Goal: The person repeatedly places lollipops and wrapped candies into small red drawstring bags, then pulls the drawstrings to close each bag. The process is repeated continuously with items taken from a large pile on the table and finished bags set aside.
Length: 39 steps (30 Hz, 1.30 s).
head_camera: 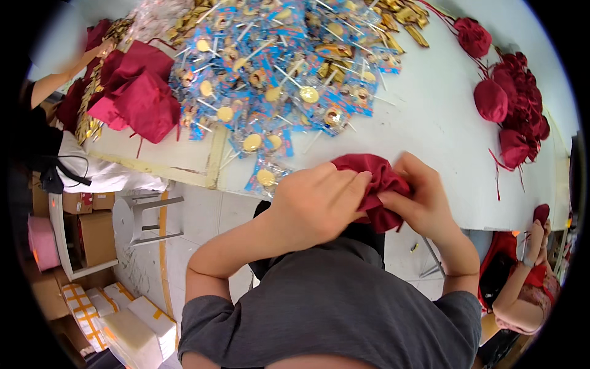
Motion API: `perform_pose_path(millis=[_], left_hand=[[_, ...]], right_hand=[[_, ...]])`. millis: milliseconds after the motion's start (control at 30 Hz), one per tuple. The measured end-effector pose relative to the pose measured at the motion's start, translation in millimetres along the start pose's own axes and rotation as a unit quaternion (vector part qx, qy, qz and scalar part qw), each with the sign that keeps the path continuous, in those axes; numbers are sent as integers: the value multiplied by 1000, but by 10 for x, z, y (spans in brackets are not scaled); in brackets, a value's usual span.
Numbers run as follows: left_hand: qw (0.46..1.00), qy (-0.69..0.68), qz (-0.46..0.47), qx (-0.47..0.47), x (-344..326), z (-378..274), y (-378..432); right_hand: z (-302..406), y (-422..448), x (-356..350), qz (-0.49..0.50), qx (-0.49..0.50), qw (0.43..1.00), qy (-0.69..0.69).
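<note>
A dark red fabric pouch (368, 161) hangs at the table's near edge, its cloth bunched and creased. My left hand (315, 203) grips it from the left, fingers curled over the fabric. On the other side, my right hand (421, 198) pinches the gathered cloth between thumb and fingers. What the pouch contains is hidden. Just left of my left hand lies a wrapped lollipop (266, 177) with a yellow disc, at the near end of a large heap of lollipops (258, 78) in blue-printed clear wrappers.
Gold-wrapped sticks (408, 18) lie behind the heap. Flat red pouches (143, 97) are piled left; filled red pouches (516, 97) cluster right. One co-worker's arm (64, 76) reaches in at far left; another person's hands (537, 235) hold a red pouch at right. A stool (126, 221) stands below left.
</note>
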<state>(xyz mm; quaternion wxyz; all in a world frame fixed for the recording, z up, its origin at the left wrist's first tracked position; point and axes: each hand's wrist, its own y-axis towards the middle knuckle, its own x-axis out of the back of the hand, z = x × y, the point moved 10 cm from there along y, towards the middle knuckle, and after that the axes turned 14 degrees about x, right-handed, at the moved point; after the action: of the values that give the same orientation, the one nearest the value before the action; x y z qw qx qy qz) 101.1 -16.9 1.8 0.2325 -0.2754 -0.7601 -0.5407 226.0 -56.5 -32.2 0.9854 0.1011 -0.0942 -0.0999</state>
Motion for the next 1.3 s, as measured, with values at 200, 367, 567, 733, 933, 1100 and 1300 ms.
perform_pose_path(millis=[200, 367, 567, 733, 933, 1100, 1300], left_hand=[[987, 31, 82, -134, 436, -342, 112], [980, -136, 135, -61, 487, -493, 315], [935, 288, -97, 185, 1459, 1064, 349], [754, 478, 68, 447, 2070, 3036, -163], [809, 248, 201, 493, 2186, 3093, -46], [913, -2, 126, 389, 2343, 1947, 815], [945, -51, 318, -55, 680, 412, 1569]], right_hand=[[808, -624, 361, -57, 203, 946, -247], [823, -347, -8, -4, 203, 945, -257], [423, -359, 1341, -184, 72, 863, -465], [507, -441, 2386, -256, 2, 409, -876], [-501, 1080, 2063, -157, 190, 704, -666], [-1355, 1960, 2580, -141, -36, 719, -680], [-1024, 1569, 2876, -130, -67, 834, -532]])
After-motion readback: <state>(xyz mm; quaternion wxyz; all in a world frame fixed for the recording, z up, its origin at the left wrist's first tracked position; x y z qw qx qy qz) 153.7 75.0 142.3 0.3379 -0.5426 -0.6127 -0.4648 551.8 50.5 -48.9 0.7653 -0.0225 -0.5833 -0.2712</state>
